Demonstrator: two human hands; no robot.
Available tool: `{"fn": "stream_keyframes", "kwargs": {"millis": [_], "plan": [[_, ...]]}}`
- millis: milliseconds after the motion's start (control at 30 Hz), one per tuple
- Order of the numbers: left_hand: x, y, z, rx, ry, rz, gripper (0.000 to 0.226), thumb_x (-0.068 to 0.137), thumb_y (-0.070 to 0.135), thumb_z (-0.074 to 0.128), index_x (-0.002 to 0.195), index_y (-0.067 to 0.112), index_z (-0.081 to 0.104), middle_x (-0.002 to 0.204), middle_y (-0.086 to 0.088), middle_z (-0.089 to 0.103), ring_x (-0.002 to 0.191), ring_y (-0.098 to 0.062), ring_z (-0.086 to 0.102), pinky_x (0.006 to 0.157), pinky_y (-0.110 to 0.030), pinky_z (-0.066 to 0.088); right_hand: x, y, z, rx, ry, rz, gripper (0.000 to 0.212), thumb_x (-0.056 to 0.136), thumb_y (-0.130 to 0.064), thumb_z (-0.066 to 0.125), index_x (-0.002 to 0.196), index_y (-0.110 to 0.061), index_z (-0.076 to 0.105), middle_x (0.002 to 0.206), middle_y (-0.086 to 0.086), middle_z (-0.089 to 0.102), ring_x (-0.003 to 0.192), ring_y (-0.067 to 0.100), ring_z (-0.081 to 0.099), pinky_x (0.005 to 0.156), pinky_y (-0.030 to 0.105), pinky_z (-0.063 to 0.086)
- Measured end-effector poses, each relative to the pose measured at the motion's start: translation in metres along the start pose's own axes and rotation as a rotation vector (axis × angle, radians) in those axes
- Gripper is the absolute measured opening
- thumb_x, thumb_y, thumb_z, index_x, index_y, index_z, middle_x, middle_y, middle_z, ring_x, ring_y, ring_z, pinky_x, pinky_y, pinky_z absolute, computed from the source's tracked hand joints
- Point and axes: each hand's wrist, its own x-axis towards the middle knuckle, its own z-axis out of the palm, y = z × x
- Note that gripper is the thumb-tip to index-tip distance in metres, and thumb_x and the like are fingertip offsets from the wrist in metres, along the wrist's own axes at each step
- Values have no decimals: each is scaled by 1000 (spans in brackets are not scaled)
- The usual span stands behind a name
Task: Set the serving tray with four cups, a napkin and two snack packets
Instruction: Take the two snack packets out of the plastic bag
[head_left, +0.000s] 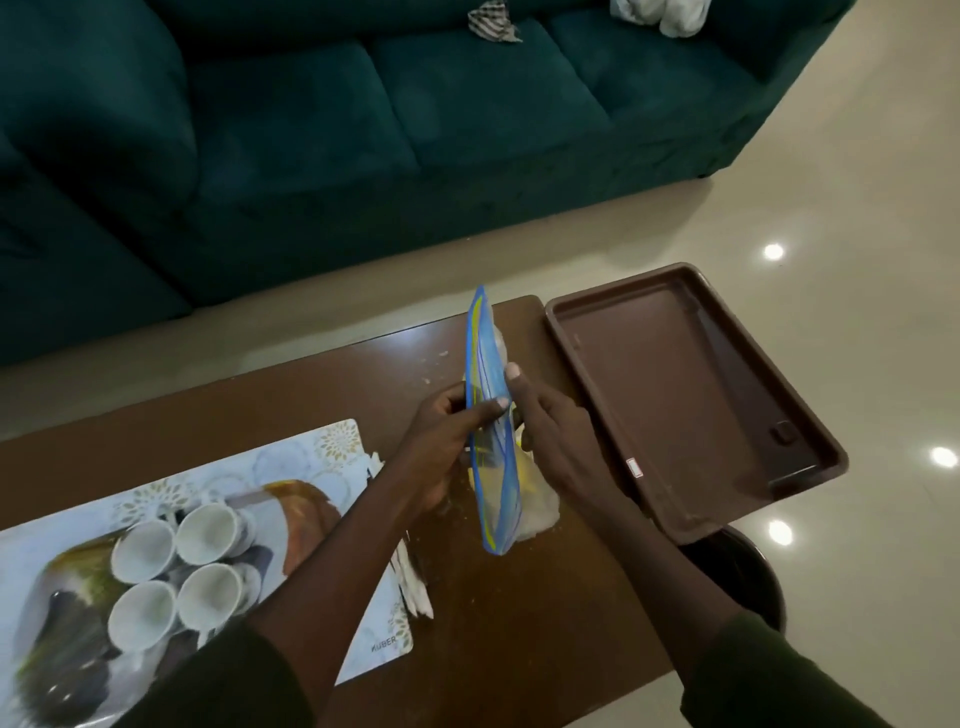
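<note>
A blue snack packet (491, 431) with yellow stripes stands on edge above the brown table (519, 649), pinched between my left hand (447, 441) and my right hand (545, 421). Under it lies a pale yellow-white packet or napkin (537, 506), partly hidden. The brown serving tray (691, 410) sits empty to the right, overhanging the table's edge. Several white cups (176, 571) stand together on a printed placemat (322, 467) at the left. White folded paper pieces (415, 587) lie beside the mat.
A dark teal sofa (311, 130) fills the far side, with cloths on its cushions. Glossy cream floor tiles (857, 234) surround the table. A dark round stool (748, 577) stands under the tray's near corner. Crumbs dot the tabletop.
</note>
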Motion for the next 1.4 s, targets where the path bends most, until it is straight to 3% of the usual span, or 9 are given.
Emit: {"fn": "stream_keyframes", "kwargs": {"millis": [133,367,500,733,933,1100,1200,1333,1400], "plan": [[-3,-4,-5,-11,-6,24,18,92,27,62,104,19,73,89,2,78,77,-13,74,59,-25,57,3,-9,4,-82,11,-92,34,73,-61,69,90,-33,66,78,-8,67,66,-6,60,59,9,48],[-8,-2,-21,-113,127,54,35,96,19,56,68,22,76,60,5,71,51,-9,66,48,-19,50,5,-27,-34,-104,46,-77,17,86,-6,63,101,-13,64,85,4,64,76,20,61,68,30,52],[-4,1,-22,-80,242,143,46,92,5,53,53,23,70,63,0,61,58,-12,59,58,-25,49,5,-42,-82,-491,337,-129,23,75,-18,60,95,-29,59,79,-8,59,67,14,58,63,32,49],[-4,0,5,40,123,279,26,74,17,61,86,-4,70,111,7,68,92,-7,68,73,-23,54,-18,-82,-38,-229,136,-400,8,83,-7,64,90,-10,64,66,2,59,59,3,52,55,6,39],[-11,5,8,20,98,263,25,78,15,55,58,20,70,126,-6,64,91,-12,67,70,-23,52,8,-53,-15,-387,-112,69,19,84,-13,53,82,2,64,84,18,70,82,31,69,80,49,57],[-13,3,5,83,96,273,39,87,0,51,55,10,69,127,-41,51,65,-8,70,56,-17,51,30,-16,6,-817,-313,130,36,93,-27,50,116,0,57,120,18,62,110,29,58,79,32,42],[-12,4,8,129,143,257,48,89,0,51,47,17,67,126,-51,41,97,-45,62,53,-14,49,36,4,22,-813,-332,175,47,95,-31,47,129,3,45,134,24,51,121,34,51,87,33,41],[-14,5,7,114,137,266,48,88,-2,52,57,25,76,124,-52,40,72,-25,71,51,-15,49,41,23,30,-752,-308,207,61,89,-26,58,137,2,33,137,24,45,126,36,46,95,38,42],[-15,2,3,121,138,254,51,88,2,53,48,28,71,129,-50,38,101,-41,62,55,-15,50,44,31,29,-706,-323,237,72,84,-31,66,139,-1,31,139,22,45,129,36,44,98,40,41]]}}
